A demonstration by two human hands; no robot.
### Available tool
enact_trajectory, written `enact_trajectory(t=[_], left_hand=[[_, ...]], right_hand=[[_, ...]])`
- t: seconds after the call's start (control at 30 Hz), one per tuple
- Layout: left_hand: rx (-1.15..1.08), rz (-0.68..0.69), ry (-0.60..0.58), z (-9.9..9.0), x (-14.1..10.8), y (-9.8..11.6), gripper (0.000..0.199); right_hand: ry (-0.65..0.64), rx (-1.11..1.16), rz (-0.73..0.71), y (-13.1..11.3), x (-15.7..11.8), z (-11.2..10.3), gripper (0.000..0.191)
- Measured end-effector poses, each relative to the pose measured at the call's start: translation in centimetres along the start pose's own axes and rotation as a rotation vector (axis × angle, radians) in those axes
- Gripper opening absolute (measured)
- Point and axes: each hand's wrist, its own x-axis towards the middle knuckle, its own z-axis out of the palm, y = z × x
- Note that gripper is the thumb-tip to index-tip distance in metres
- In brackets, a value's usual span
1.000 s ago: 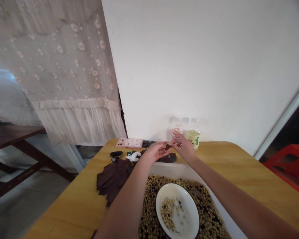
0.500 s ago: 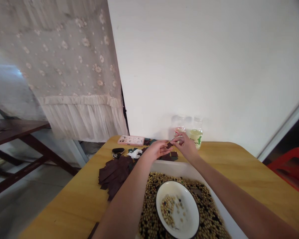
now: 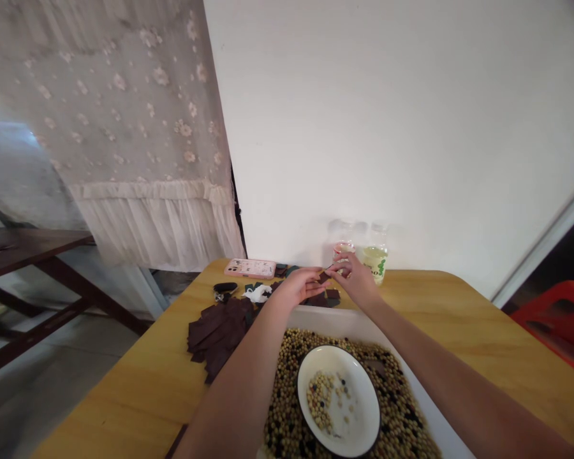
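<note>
- A small dark brown square sits between your two grips, right at your fingertips.
- Your right grip is closed on the square, pinching it with the fingertips.
- Your left grip reaches out with the fingers close together, and they touch the square. You cannot tell if they pinch it too.
- Just below both grips is a white tray, full of pale beans and dark beans.
- A white bowl with a dark rim sits on top of those beans, under your grips. A few beans lie inside it.
- Just past your grips, more dark squares lie on the wooden worktop.
- To the left of your left grip is a big pile of dark squares.
- Beside that pile are a white scrap and a small black thing.
- Further past your left grip lies a pink phone.
- Behind your right grip stand two clear bottles, and one holds yellow liquid.
- Well to the right of your right grip, past the worktop, is a red crate.
- Well to the left of your left grip hangs a lacy curtain.
</note>
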Motion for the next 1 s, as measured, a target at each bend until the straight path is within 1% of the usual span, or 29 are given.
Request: enact_trajectory(t=[0.23,0.43,0.67,1.0], left_hand=[[-0.012,0.009,-0.01,-0.19,0.29,-0.13,0.024],[0.007,0.002,0.0,-0.18,0.26,-0.13,0.026],[0.014,0.003,-0.005,-0.16,0.23,-0.13,0.027],[0.023,-0.012,0.023,-0.05,0.17,-0.02,0.028]], right_hand=[[-0.009,-0.003,0.0,-0.03,0.06,0.02,0.028],[-0.014,-0.002,-0.007,0.15,0.05,0.06,0.028],[-0.023,-0.019,0.021,-0.08,0.02,-0.02,0.028],[-0.023,-0.043,0.012,-0.09,0.03,0.04,0.023]])
